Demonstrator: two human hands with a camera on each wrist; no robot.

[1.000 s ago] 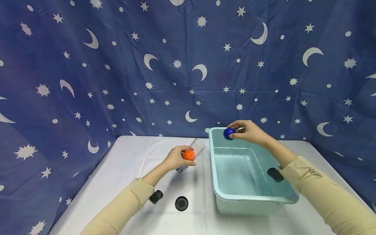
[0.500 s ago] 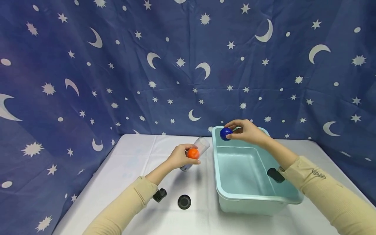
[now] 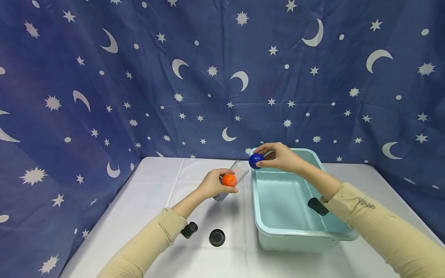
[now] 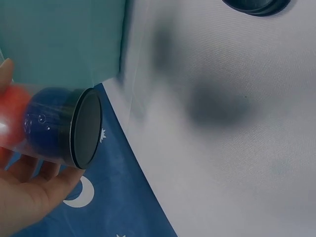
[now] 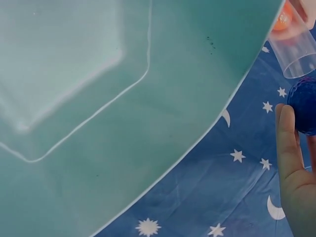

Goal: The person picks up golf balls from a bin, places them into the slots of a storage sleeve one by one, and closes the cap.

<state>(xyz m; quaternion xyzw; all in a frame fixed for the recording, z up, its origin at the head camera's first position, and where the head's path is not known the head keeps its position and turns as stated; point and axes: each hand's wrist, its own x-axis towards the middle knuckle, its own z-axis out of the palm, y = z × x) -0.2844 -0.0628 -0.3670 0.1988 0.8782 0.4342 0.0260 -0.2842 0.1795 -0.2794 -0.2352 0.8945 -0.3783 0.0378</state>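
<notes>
Fingertips (image 3: 265, 163) of right hand (image 3: 278, 157) pinch blue ball (image 3: 256, 161); left hand (image 3: 212, 184) is wrapped round clear tube (image 3: 232, 179). Ball is judged light, smooth, slippery; best pinched across its middle.

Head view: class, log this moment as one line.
left hand: holds clear tube, orange ball inside | right hand: pinches blue ball at tube mouth | teal tub beside

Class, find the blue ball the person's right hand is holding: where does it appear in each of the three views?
Head view: blue ball just right of centre, pinched by the right hand at the tub's far left corner.
Left wrist view: not clearly in it; a blue shape shows inside the tube, but I cannot tell whether it is that ball.
Right wrist view: blue ball at the right edge.
Shared landmark: the clear tube.
</notes>
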